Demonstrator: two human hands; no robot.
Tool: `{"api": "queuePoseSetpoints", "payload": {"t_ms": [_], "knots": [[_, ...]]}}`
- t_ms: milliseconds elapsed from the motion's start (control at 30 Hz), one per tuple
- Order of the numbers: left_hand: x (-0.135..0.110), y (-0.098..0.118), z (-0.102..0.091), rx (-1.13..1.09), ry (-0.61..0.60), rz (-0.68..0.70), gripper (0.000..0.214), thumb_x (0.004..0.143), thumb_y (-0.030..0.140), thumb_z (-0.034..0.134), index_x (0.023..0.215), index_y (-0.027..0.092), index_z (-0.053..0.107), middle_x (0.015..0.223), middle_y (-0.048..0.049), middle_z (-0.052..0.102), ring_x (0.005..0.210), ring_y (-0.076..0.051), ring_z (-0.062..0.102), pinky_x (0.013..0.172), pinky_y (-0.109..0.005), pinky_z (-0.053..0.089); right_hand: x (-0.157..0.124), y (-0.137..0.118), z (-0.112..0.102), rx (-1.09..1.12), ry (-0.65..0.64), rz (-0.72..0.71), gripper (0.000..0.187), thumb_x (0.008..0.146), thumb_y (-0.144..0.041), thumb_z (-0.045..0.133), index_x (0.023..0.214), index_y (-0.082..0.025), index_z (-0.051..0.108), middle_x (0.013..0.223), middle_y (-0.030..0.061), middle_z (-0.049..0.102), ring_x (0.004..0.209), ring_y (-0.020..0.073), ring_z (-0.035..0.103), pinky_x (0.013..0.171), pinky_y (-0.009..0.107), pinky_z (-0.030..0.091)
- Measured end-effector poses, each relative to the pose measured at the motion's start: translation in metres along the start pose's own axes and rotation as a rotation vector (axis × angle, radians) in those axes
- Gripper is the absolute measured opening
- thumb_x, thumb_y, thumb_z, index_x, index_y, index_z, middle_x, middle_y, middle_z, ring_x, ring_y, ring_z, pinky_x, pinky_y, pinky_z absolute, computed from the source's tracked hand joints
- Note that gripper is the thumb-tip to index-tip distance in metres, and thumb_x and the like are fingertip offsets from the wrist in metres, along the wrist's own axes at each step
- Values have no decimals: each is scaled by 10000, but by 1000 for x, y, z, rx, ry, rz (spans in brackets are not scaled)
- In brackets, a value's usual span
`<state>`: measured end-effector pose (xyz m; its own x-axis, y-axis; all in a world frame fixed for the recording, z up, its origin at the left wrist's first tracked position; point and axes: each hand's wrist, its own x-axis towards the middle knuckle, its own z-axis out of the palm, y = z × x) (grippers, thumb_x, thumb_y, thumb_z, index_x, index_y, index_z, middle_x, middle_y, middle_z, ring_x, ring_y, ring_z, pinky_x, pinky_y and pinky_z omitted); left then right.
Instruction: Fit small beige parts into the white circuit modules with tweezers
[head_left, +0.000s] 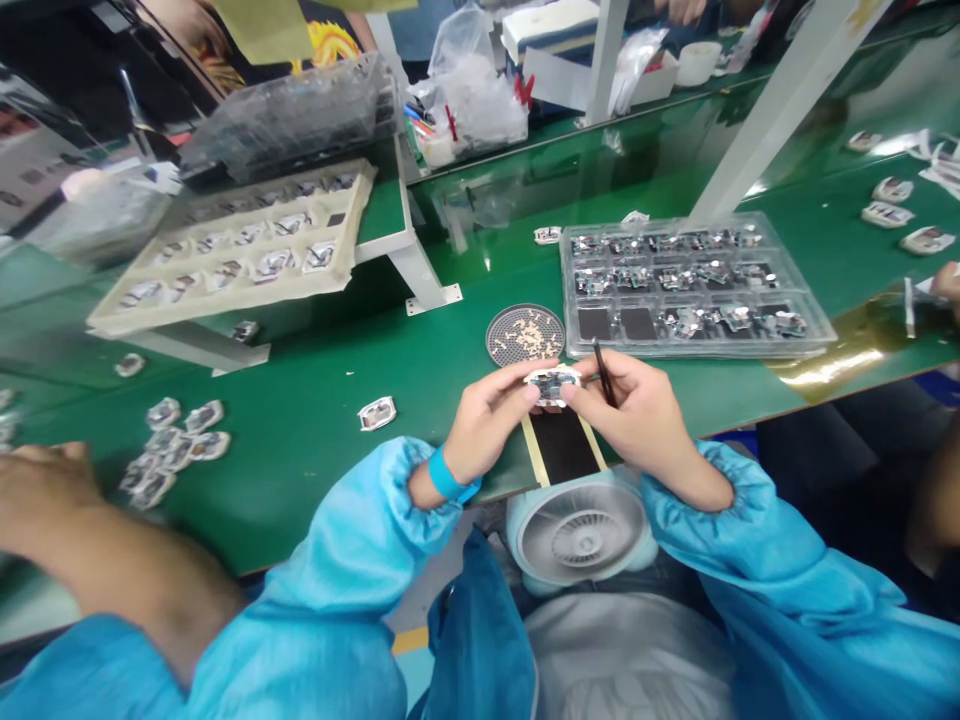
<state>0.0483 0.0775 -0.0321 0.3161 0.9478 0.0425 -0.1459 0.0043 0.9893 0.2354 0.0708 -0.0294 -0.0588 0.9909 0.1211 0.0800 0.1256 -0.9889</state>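
My left hand (491,415) and my right hand (637,410) meet over the near edge of the green table (315,420). Together they pinch a small white electronic part (553,384) between their fingertips. The right hand also grips dark tweezers (603,370), which stick up past the fingers. Under the hands lies a black pad with a yellow border (562,447). Just beyond them sit a round grey mesh dish (525,334) with several tiny pale pieces and a clear plastic tray (694,285) of the same kind of parts.
A beige tray (240,250) of parts rests on a white stand at the left. Loose parts (176,445) lie near a co-worker's arm (112,550) at lower left. More parts (896,215) and another person's hand are at the right. A white fan (581,530) sits below the table edge.
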Motion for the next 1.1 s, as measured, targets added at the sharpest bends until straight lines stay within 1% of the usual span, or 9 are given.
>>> {"api": "queuePoseSetpoints", "payload": {"t_ms": [133,267,367,500,667,733,867,933,1100], "knots": [[-1,-5,3,157,69,65,336,879,383,769,1134,165,753,1039,-83,793,878,-195,750,847,-312,622,2,2,0,-49,-22,-2,167,822,-317,761,882,-179,687,643,-31,595,544,95,451,521,234,350],[0,-11,3,164,147,27,342,844,415,798,1059,153,752,959,-85,792,834,-200,748,801,-316,629,5,10,6,-32,-55,17,221,845,-386,759,905,-191,676,729,8,673,606,132,543,551,257,408],[3,-13,1,144,209,15,364,827,425,809,1052,148,740,921,-77,784,788,-196,743,772,-328,636,12,16,10,29,-87,-1,253,858,-424,755,906,-194,662,815,36,717,720,176,639,656,293,501],[10,-15,-6,186,243,33,334,857,411,769,1054,143,733,895,-71,773,782,-194,739,768,-324,621,33,20,5,-61,-201,-72,278,886,-456,722,875,-181,678,827,37,709,773,192,649,715,316,511],[20,-10,-26,548,350,201,197,899,306,696,1030,173,759,878,-37,759,786,-162,672,773,-290,548,80,0,-3,-245,-272,-321,254,938,-430,676,974,-184,727,936,56,714,861,201,647,793,336,496],[23,-8,-32,642,372,254,188,906,293,681,1030,180,766,908,-35,763,810,-163,660,797,-291,532,96,-9,1,-275,-339,-417,254,973,-406,627,921,-181,731,889,52,699,830,188,636,779,328,486],[27,-7,-41,714,412,290,184,920,284,658,1025,182,770,951,-42,771,857,-178,670,848,-308,523,115,-8,15,-254,-477,-423,237,937,-390,686,852,-175,737,830,31,691,769,163,639,716,291,486],[28,-8,-43,732,425,283,189,927,293,654,1028,184,770,957,-46,774,859,-184,674,855,-318,525,118,0,20,-240,-468,-455,205,924,-376,715,879,-178,747,863,37,702,807,168,660,741,292,504],[30,-12,-44,762,415,256,194,934,280,642,1061,210,770,1010,-41,779,902,-194,679,883,-334,520,114,17,20,-306,-352,-660,164,948,-344,704,916,-189,750,903,66,708,843,193,667,764,335,533]]}}
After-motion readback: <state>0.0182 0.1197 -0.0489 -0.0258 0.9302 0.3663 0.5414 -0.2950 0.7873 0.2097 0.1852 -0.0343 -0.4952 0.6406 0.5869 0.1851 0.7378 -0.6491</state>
